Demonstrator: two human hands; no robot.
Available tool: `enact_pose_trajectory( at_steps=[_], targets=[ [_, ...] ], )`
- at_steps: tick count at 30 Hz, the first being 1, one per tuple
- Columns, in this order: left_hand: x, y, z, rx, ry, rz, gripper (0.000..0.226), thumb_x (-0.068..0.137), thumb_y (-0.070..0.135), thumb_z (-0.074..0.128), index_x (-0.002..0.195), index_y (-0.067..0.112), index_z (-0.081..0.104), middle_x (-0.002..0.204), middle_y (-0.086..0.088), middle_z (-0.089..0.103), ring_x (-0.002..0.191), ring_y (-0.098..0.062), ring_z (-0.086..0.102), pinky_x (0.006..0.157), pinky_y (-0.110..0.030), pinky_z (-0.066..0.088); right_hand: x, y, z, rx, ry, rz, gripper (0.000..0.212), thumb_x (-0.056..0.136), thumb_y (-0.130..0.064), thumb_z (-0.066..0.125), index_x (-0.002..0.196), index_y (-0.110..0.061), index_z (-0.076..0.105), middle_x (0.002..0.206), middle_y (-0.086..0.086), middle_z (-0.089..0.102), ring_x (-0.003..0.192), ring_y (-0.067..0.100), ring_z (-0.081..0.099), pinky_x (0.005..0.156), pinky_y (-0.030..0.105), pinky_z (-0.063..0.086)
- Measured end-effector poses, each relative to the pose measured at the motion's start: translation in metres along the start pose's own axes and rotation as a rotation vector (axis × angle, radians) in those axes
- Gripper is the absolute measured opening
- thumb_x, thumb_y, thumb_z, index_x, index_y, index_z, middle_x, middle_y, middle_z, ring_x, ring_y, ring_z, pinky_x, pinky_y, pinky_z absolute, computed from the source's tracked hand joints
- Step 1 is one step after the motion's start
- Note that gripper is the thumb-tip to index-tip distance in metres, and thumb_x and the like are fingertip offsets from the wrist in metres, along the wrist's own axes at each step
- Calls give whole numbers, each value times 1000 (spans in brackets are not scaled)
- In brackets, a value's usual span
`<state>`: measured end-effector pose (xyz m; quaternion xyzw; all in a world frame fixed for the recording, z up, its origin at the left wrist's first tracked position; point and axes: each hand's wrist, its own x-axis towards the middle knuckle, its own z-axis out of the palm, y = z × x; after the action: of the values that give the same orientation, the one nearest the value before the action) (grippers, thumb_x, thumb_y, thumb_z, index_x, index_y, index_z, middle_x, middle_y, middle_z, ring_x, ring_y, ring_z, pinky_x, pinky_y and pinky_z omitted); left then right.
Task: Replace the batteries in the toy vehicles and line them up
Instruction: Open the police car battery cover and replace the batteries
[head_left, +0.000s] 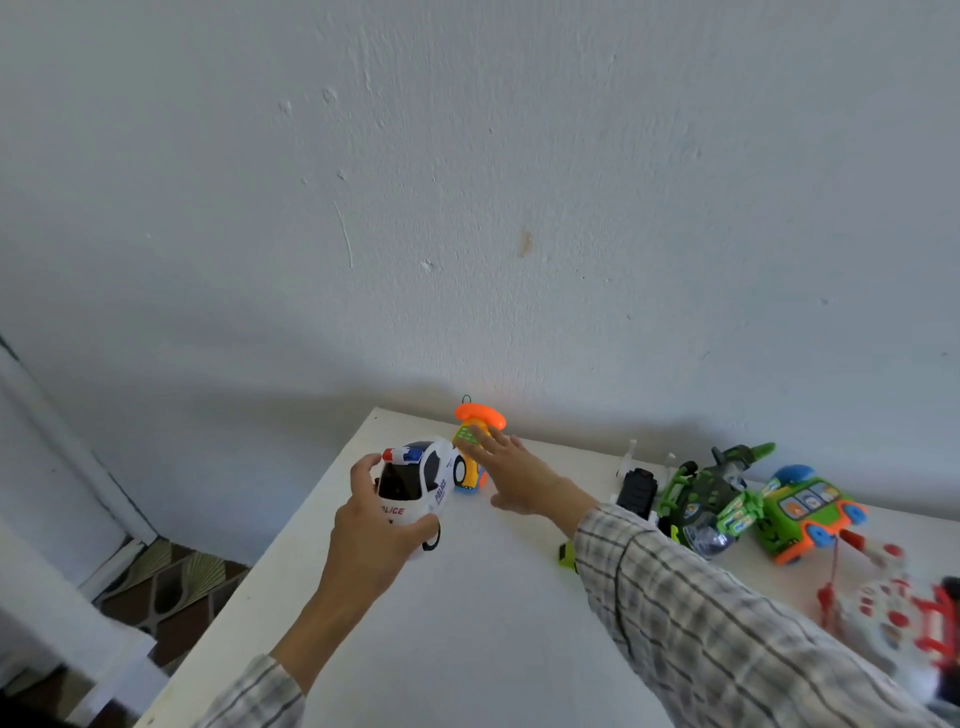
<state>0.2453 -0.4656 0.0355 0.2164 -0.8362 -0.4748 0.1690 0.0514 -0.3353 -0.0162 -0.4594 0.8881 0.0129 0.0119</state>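
Fingers (363, 470) of my left hand (371, 540) are wrapped around the police car (415, 480), thumb low on its near side by the front wheel, the rest curled over the far side. I hold the car near the table's (467, 623) left edge; whether its wheels touch the top I cannot tell. My right hand (519, 475) is stretched flat, fingers spread wide and gripping nothing, with the fingertips (475, 434) resting on an orange toy (475, 423) that stands at the back edge by the wall (467, 182), just behind the car. That toy has an orange top, a yellow-green panel and a blue wheel low down.

Further right along the wall I see a black toy (636, 488), then a green robot-like vehicle (711, 499), then a green bus (805, 512) with orange trim and blue wheels, all close together. A white and red toy (888, 613) lies at the right edge, blurred. Both my sleeves (727, 613) are checked.
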Motion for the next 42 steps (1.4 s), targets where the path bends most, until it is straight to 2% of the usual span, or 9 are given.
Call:
enact_pose_trajectory(
  at_steps=[5,10,14,18,25,29,32,36,42],
  targets=[
    [-49,21,4,-248,-163,-62,76,60,29,79,125,34,39,100,2,66,72,-10,65,48,-16,47,-73,-31,-30,794,208,174,51,82,-1,57,131,-17,52,126,7,60,110,24,58,83,23,41],
    [-98,34,24,-435,-461,-177,75,44,45,65,116,33,48,90,-9,71,66,-20,50,51,-24,35,-227,-53,-36,1422,142,251,79,69,7,62,133,-37,44,121,1,59,105,19,63,85,33,53],
    [-125,50,63,-412,-720,-220,70,46,40,70,113,37,53,99,-10,69,78,-24,64,57,-29,40,-311,-62,-22,1682,333,440,65,67,-10,72,124,-35,53,120,7,60,103,32,64,93,46,50],
    [-143,62,102,-398,-804,-287,71,44,39,73,114,33,60,100,-11,70,91,-32,68,67,-33,43,-354,-57,-9,1616,464,617,53,63,-27,75,113,-38,59,112,7,65,97,37,63,86,46,51],
    [-154,81,127,-465,-863,-414,55,63,37,67,114,18,62,104,-16,70,81,-29,67,68,-31,46,-395,-25,-6,1487,412,719,46,73,-14,70,115,-32,60,98,7,69,88,33,65,75,35,50],
    [-161,92,132,-502,-812,-549,32,89,34,51,106,12,68,94,-18,71,76,-28,62,69,-33,45,-389,9,8,926,292,897,34,90,-11,58,121,-24,53,111,-2,60,89,14,58,77,27,48],
    [-166,98,137,-514,-734,-617,30,91,34,49,97,13,69,89,-17,71,81,-29,59,68,-33,44,-370,30,27,493,107,763,45,94,-19,51,138,-22,40,138,-4,42,122,19,41,99,30,38],
    [-175,108,139,-465,-671,-619,31,91,34,50,98,13,71,88,-17,72,79,-29,60,72,-35,43,-349,45,47,215,9,602,50,93,-17,49,141,-20,34,137,1,42,125,27,39,103,40,28],
    [-185,119,135,-309,-612,-393,50,59,46,66,103,24,67,95,-6,73,86,-25,70,69,-30,45,-345,58,17,603,251,628,40,87,9,40,119,-14,49,109,3,44,92,20,47,79,27,40]
  ],
)
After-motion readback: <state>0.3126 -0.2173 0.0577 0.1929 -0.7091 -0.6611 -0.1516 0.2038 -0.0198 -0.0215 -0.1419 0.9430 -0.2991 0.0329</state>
